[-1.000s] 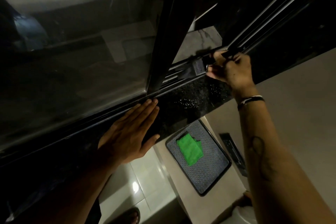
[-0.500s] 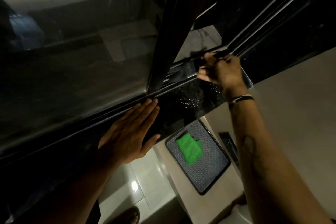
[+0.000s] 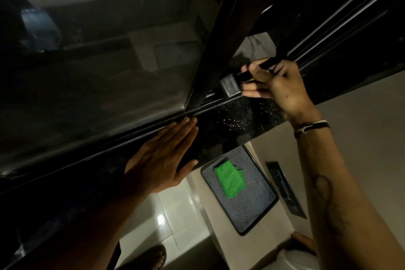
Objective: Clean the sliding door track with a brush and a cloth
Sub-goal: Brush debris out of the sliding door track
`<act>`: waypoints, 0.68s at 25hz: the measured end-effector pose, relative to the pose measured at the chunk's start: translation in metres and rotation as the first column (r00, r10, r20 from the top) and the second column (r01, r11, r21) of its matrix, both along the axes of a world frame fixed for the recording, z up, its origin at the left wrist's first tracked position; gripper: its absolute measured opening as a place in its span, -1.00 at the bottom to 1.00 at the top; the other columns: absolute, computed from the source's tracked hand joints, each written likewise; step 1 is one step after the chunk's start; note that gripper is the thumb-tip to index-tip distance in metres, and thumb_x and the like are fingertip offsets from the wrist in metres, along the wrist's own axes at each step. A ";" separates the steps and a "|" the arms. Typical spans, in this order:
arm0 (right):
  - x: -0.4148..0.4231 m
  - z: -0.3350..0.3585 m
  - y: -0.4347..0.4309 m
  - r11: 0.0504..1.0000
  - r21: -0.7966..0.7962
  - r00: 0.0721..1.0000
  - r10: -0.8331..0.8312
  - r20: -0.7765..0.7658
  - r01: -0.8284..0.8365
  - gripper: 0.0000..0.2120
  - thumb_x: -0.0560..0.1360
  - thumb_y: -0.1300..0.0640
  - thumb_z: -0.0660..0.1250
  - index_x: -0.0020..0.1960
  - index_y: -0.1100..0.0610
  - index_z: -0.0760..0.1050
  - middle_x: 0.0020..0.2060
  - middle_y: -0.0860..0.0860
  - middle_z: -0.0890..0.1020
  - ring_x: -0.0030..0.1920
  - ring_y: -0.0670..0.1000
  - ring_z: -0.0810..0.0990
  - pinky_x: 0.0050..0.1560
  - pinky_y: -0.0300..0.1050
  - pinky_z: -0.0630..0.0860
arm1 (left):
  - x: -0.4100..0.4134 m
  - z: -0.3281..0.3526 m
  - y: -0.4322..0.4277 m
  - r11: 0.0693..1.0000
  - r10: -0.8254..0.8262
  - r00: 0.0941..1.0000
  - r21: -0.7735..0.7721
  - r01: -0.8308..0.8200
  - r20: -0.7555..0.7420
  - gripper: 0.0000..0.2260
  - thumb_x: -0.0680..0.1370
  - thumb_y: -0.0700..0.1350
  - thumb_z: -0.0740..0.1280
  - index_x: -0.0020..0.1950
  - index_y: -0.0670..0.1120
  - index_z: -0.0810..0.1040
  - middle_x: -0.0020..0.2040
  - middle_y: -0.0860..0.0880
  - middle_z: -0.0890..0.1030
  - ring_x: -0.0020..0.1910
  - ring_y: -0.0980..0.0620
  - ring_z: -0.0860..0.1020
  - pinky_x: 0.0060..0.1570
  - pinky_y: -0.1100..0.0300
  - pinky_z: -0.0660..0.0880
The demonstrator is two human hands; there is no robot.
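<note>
My right hand [image 3: 277,85] is closed around the dark handle of a flat brush [image 3: 231,86], whose metal ferrule and bristles rest in the sliding door track [image 3: 210,98] beside the dark door frame. My left hand [image 3: 163,156] lies flat, fingers together, on the black speckled sill [image 3: 232,120] just below the track. A folded green cloth [image 3: 229,178] lies on a dark patterned tray [image 3: 252,210] under the sill.
The glass door panel [image 3: 98,61] fills the upper left. A beige ledge [image 3: 361,138] carries the tray and a dark slotted panel [image 3: 285,188]. White glossy floor tiles [image 3: 166,219] and a sandalled foot [image 3: 151,257] lie below.
My right hand slid the brush left along the track and is now a little further right again near the door frame. The left hand stayed flat on the sill.
</note>
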State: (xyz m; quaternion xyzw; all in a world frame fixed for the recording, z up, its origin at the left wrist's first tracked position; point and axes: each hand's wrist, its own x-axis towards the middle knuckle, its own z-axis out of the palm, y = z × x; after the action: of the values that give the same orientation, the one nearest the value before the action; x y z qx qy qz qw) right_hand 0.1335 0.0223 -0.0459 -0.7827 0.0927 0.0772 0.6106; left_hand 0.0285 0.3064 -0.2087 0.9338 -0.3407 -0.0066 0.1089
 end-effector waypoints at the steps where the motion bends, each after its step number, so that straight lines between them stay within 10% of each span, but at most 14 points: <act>1: -0.001 -0.001 0.001 0.994 0.107 0.998 0.022 -0.065 -0.015 -0.85 0.66 0.17 0.35 0.09 0.17 0.70 0.02 0.19 0.77 -0.04 0.19 0.79 -0.03 0.06 0.75 | 0.000 0.000 0.000 1.000 -0.003 1.000 0.002 0.003 0.009 -0.29 0.73 0.29 0.00 0.77 -0.10 0.00 0.79 -0.07 -0.04 0.77 0.02 -0.07 0.72 0.05 0.02; 4: 0.003 -0.014 -0.010 0.977 0.029 0.971 -0.208 -0.115 0.212 -0.86 0.67 0.18 0.34 0.13 0.19 0.66 0.05 0.19 0.75 -0.09 0.12 0.78 -0.01 0.09 0.75 | 0.001 0.002 0.002 1.000 -0.006 1.000 0.014 0.006 0.023 -0.29 0.73 0.29 -0.03 0.76 -0.11 0.01 0.79 -0.08 -0.02 0.77 0.02 -0.06 0.72 0.06 -0.02; 7: 0.013 -0.012 -0.043 0.733 -0.447 0.857 -0.469 0.214 0.513 -0.71 0.65 0.15 0.34 0.35 0.19 0.53 0.19 0.13 0.66 0.16 0.14 0.71 0.13 -0.02 0.70 | 0.001 0.002 0.000 1.000 -0.008 1.000 0.010 0.008 0.007 -0.29 0.73 0.29 -0.05 0.76 -0.12 0.00 0.79 -0.08 -0.04 0.77 0.01 -0.07 0.73 0.06 -0.03; 9: 0.010 -0.009 -0.045 0.495 -0.747 0.895 -0.281 0.345 0.444 -0.63 0.60 0.20 0.34 0.41 0.13 0.50 0.24 0.14 0.64 0.28 0.19 0.63 0.29 0.00 0.61 | 0.001 0.003 0.000 1.000 -0.009 1.000 0.015 0.009 -0.002 -0.29 0.73 0.29 -0.06 0.76 -0.12 -0.01 0.79 -0.08 -0.06 0.77 0.02 -0.09 0.73 0.06 -0.03; 11: -0.001 -0.016 -0.017 0.473 -0.831 0.956 -0.122 0.266 0.291 -0.71 0.60 0.20 0.32 0.32 0.13 0.54 0.17 0.16 0.67 0.20 0.20 0.65 0.27 0.13 0.59 | 0.001 0.005 0.001 1.000 -0.004 1.000 0.028 0.003 0.009 -0.29 0.73 0.29 -0.07 0.76 -0.12 -0.01 0.79 -0.08 -0.06 0.77 0.02 -0.08 0.72 0.05 -0.02; 14: -0.025 -0.032 0.038 0.680 -0.688 0.946 -0.027 0.322 0.253 -0.80 0.67 -0.01 0.31 0.01 0.11 0.57 -0.20 -0.01 0.65 -0.19 0.01 0.64 -0.06 0.03 0.55 | 0.000 0.007 0.000 0.999 -0.001 1.000 0.046 0.001 0.003 -0.28 0.73 0.30 -0.09 0.76 -0.12 -0.03 0.79 -0.07 -0.08 0.77 0.01 -0.10 0.72 0.06 -0.04; 17: -0.037 -0.031 0.060 0.966 0.046 0.950 -0.260 0.173 0.255 -0.88 0.67 0.12 0.34 0.01 0.11 0.62 -0.16 -0.02 0.73 -0.28 0.01 0.72 -0.17 0.02 0.74 | 0.000 0.009 -0.001 0.999 0.003 1.000 0.042 -0.004 0.018 -0.28 0.72 0.28 -0.03 0.76 -0.14 0.04 0.78 -0.10 -0.02 0.76 -0.01 -0.04 0.72 0.07 -0.04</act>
State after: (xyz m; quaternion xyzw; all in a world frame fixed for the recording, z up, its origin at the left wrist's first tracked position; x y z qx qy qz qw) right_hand 0.0965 0.0818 -0.0769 -0.7604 0.1384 -0.0719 0.6305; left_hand 0.0282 0.3056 -0.1993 0.9365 -0.3398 -0.0051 0.0861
